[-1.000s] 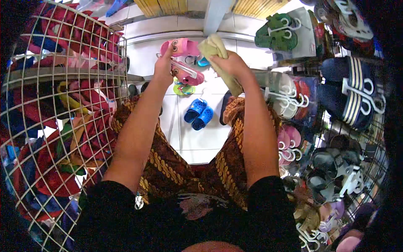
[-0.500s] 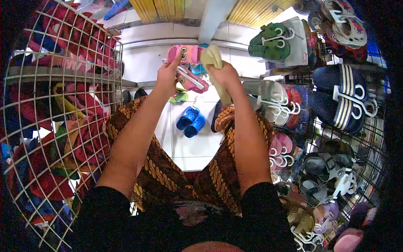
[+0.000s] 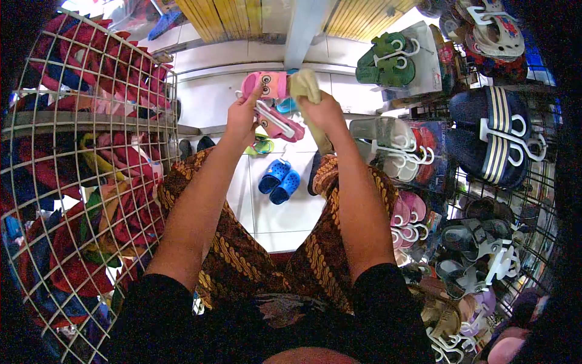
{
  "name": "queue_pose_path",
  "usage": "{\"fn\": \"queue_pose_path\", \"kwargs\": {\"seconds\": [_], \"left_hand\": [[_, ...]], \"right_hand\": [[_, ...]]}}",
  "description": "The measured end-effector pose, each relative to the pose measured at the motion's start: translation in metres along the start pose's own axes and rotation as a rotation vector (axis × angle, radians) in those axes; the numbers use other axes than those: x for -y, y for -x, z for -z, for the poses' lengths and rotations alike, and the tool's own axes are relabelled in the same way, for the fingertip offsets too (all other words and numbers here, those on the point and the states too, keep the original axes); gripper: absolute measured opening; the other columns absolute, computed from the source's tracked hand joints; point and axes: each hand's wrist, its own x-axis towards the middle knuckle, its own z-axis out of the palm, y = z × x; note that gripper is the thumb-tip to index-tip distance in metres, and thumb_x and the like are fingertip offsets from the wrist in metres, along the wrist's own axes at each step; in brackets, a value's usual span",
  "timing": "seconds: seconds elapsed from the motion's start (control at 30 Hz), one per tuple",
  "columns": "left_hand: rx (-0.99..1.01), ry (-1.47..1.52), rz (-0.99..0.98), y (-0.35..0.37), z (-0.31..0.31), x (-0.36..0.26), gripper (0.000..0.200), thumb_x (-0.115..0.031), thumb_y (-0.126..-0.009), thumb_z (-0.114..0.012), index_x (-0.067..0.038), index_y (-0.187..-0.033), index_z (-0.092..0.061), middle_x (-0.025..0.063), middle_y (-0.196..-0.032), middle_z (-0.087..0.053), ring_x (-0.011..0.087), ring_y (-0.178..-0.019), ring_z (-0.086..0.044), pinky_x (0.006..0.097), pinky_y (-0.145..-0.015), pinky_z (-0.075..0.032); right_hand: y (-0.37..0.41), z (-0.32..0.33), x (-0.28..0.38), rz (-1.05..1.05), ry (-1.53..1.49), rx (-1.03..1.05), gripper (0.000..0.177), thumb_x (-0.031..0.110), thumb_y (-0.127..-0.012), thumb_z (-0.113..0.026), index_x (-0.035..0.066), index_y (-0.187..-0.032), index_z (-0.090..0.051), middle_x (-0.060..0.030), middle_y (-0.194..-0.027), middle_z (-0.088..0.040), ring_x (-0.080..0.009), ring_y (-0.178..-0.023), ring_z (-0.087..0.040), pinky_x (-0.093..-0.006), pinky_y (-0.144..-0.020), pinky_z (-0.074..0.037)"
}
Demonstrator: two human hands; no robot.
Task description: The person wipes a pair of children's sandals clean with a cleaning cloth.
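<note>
My left hand [image 3: 244, 118] is closed on a pair of pink slide sandals [image 3: 273, 85] joined by a white plastic hanger; a cartoon face with round glasses shows on the strap. My right hand [image 3: 324, 114] grips a bunched beige cloth [image 3: 305, 85], which touches or hangs close to the right end of the upper slide. Part of the cloth trails down below the hand. Beneath the hands, on the white floor, are blue clogs [image 3: 279, 181] and yellow-green footwear [image 3: 262, 144]. Something light blue [image 3: 287, 105] shows partly behind the pink slides.
At the left stands a wire grid rack [image 3: 91, 124] with red and dark fabric items behind it. On the right hang green sandals [image 3: 388, 59], dark blue striped slides [image 3: 490, 136] and grey strapped sandals [image 3: 476, 239]. A grey post [image 3: 305, 33] rises ahead.
Both hands keep their holds, and the beige cloth shifts slightly at the slide's edge. The whole view has tilted a little, so the floor clogs appear slightly lower.
</note>
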Motion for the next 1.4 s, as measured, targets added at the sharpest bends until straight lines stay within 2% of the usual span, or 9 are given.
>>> {"fn": "queue_pose_path", "kwargs": {"seconds": [0.13,0.23,0.3,0.37,0.6,0.73,1.03,1.33,1.4], "left_hand": [[0.005,-0.012,-0.006,0.007,-0.002,-0.008,0.034,-0.039,-0.082,-0.077,-0.009,-0.092,-0.065,-0.0032,-0.073,-0.059,0.0067,-0.058,-0.053,0.0231,-0.052,-0.040],[0.006,-0.011,0.025,0.006,0.001,-0.012,0.034,-0.039,-0.083,-0.077,-0.008,-0.093,-0.065,-0.0025,-0.073,-0.060,0.0072,-0.059,-0.053,0.0233,-0.053,-0.040],[-0.051,0.065,0.102,0.008,-0.008,-0.015,0.035,-0.039,-0.083,-0.077,-0.007,-0.093,-0.065,-0.0023,-0.071,-0.060,0.0075,-0.057,-0.053,0.0236,-0.052,-0.040],[-0.005,0.083,-0.068,0.009,-0.004,-0.006,0.036,-0.038,-0.084,-0.076,-0.005,-0.092,-0.065,-0.0018,-0.070,-0.060,0.0074,-0.055,-0.052,0.0239,-0.051,-0.039],[-0.125,-0.007,-0.063,-0.001,0.006,-0.008,0.039,-0.042,-0.083,-0.076,-0.005,-0.086,-0.064,-0.0004,-0.073,-0.058,0.0082,-0.059,-0.049,0.0265,-0.052,-0.038],[-0.185,-0.076,0.130,-0.018,0.023,0.003,0.047,-0.048,-0.081,-0.076,-0.003,-0.092,-0.065,0.0005,-0.075,-0.057,0.0099,-0.062,-0.051,0.0285,-0.055,-0.041],[-0.171,-0.079,0.071,-0.010,0.012,-0.003,0.049,-0.047,-0.082,-0.075,-0.001,-0.096,-0.065,-0.0006,-0.074,-0.055,0.0095,-0.062,-0.051,0.0285,-0.052,-0.043],[-0.151,0.007,0.044,0.005,-0.002,-0.013,0.037,-0.041,-0.083,-0.076,-0.006,-0.086,-0.065,-0.0009,-0.071,-0.058,0.0076,-0.055,-0.050,0.0252,-0.047,-0.040],[-0.165,-0.056,0.027,0.008,-0.003,-0.019,0.037,-0.041,-0.083,-0.076,-0.005,-0.082,-0.066,-0.0002,-0.070,-0.058,0.0075,-0.055,-0.050,0.0252,-0.047,-0.040]], "right_hand": [[-0.009,0.003,-0.008,-0.046,-0.177,-0.184,0.051,0.048,-0.083,-0.062,0.002,-0.105,-0.066,-0.0248,-0.098,-0.068,-0.0422,-0.093,-0.066,-0.0479,-0.085,-0.052],[-0.010,-0.005,-0.011,-0.001,-0.061,0.021,0.051,0.049,-0.083,-0.062,0.003,-0.103,-0.066,-0.0252,-0.097,-0.068,-0.0426,-0.090,-0.067,-0.0483,-0.083,-0.053],[-0.011,-0.001,-0.009,-0.057,0.029,-0.131,0.052,0.050,-0.082,-0.062,0.004,-0.105,-0.066,-0.0245,-0.098,-0.069,-0.0426,-0.091,-0.067,-0.0479,-0.083,-0.053],[-0.010,0.005,-0.012,-0.032,0.047,-0.281,0.055,0.053,-0.081,-0.062,0.006,-0.110,-0.067,-0.0241,-0.098,-0.069,-0.0424,-0.093,-0.066,-0.0473,-0.084,-0.053],[-0.018,0.000,-0.028,-0.051,0.007,-0.119,0.051,0.043,-0.079,-0.065,0.002,-0.111,-0.064,-0.0234,-0.103,-0.068,-0.0413,-0.096,-0.066,-0.0469,-0.087,-0.052],[-0.017,-0.003,-0.022,-0.139,0.025,-0.065,0.054,0.039,-0.077,-0.065,0.004,-0.118,-0.060,-0.0228,-0.108,-0.067,-0.0380,-0.102,-0.065,-0.0434,-0.089,-0.050],[-0.005,0.001,-0.007,-0.120,0.043,-0.035,0.065,0.043,-0.076,-0.067,-0.001,-0.120,-0.051,-0.0293,-0.112,-0.063,-0.0457,-0.103,-0.062,-0.0482,-0.093,-0.049],[-0.017,-0.017,-0.019,-0.004,-0.011,0.128,0.065,0.048,-0.075,-0.068,0.000,-0.118,-0.057,-0.0281,-0.109,-0.065,-0.0414,-0.102,-0.064,-0.0456,-0.091,-0.050],[-0.014,-0.010,-0.016,-0.120,0.069,-0.003,0.057,0.043,-0.077,-0.068,0.003,-0.117,-0.062,-0.0235,-0.101,-0.068,-0.0355,-0.097,-0.066,-0.0413,-0.086,-0.051]]}}
